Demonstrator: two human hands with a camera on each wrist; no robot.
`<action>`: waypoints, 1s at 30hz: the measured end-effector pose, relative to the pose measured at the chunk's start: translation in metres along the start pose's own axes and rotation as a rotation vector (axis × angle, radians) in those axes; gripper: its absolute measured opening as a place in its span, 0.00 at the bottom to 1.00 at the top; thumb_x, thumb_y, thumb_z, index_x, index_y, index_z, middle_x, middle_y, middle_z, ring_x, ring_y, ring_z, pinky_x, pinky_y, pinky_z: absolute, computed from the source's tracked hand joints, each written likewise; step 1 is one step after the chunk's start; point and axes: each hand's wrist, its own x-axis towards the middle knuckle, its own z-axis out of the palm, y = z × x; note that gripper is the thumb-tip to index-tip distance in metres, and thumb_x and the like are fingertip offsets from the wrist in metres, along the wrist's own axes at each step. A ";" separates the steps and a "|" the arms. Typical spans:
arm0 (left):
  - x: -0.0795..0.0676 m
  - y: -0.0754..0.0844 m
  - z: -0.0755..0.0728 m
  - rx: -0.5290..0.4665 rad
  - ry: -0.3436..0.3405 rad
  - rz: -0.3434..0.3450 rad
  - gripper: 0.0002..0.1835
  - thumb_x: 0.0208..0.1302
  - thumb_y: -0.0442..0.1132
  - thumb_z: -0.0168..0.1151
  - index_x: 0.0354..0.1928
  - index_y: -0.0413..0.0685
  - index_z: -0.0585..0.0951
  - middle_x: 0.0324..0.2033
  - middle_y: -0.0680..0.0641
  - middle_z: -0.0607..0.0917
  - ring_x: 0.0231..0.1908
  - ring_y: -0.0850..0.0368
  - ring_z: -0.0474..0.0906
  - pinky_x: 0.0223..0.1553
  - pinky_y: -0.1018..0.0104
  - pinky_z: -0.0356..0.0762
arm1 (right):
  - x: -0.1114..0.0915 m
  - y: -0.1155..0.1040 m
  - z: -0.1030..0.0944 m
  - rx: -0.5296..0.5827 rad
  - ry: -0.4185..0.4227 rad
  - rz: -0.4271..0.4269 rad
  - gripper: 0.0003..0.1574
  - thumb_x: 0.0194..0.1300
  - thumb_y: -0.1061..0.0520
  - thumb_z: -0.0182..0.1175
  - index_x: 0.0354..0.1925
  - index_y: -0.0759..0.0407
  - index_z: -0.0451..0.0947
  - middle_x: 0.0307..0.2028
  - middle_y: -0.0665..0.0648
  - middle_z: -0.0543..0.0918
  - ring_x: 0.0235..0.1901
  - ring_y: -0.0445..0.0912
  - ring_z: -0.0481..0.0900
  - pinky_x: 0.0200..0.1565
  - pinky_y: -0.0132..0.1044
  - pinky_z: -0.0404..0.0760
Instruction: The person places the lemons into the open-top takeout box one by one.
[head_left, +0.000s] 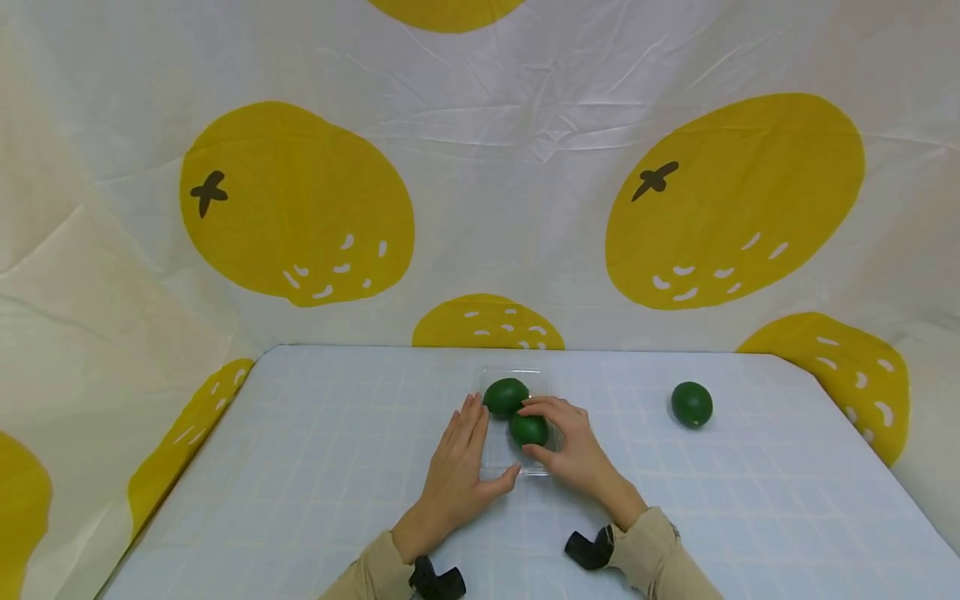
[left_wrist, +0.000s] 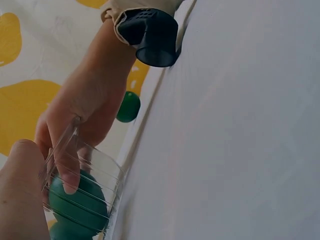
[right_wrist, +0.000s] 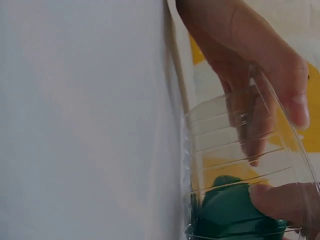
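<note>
The left hand (head_left: pixel 454 485) sets straight fingers alongside the clear tray (head_left: pixel 499 457), apparently to brace it, while the right hand (head_left: pixel 582 450) pinches the nearer green fruit (head_left: pixel 529 431) inside, likely for control, the farther green fruit (head_left: pixel 506 397) just beyond its fingers, the loose green fruit (head_left: pixel 692 405) well rightward on the worktop (head_left: pixel 322 467).

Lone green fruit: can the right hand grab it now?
Probably not yet: the right hand pinches another green fruit in the clear container, though nothing seems to block the lone one.

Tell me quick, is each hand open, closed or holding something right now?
Left hand: open, at the left side of the clear box.
Right hand: holding the nearer green fruit in it.
</note>
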 end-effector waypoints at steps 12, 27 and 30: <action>0.000 0.001 0.000 0.004 -0.008 -0.003 0.46 0.57 0.65 0.54 0.63 0.28 0.66 0.69 0.38 0.57 0.68 0.40 0.55 0.64 0.45 0.57 | 0.002 0.001 -0.005 -0.096 -0.068 -0.070 0.24 0.54 0.54 0.67 0.52 0.49 0.79 0.54 0.56 0.77 0.55 0.49 0.71 0.46 0.50 0.64; 0.000 0.000 0.000 0.011 0.003 0.001 0.46 0.58 0.65 0.53 0.62 0.28 0.67 0.68 0.37 0.59 0.67 0.40 0.56 0.64 0.45 0.59 | 0.007 -0.014 -0.005 -0.266 -0.053 0.040 0.28 0.46 0.46 0.74 0.47 0.47 0.80 0.49 0.52 0.77 0.52 0.49 0.67 0.45 0.48 0.64; 0.000 0.000 0.000 0.011 0.004 0.001 0.46 0.57 0.65 0.53 0.61 0.28 0.68 0.67 0.35 0.60 0.67 0.40 0.56 0.64 0.45 0.59 | 0.007 -0.017 -0.004 -0.295 -0.064 0.079 0.28 0.46 0.45 0.73 0.48 0.47 0.79 0.49 0.52 0.77 0.55 0.51 0.65 0.46 0.50 0.63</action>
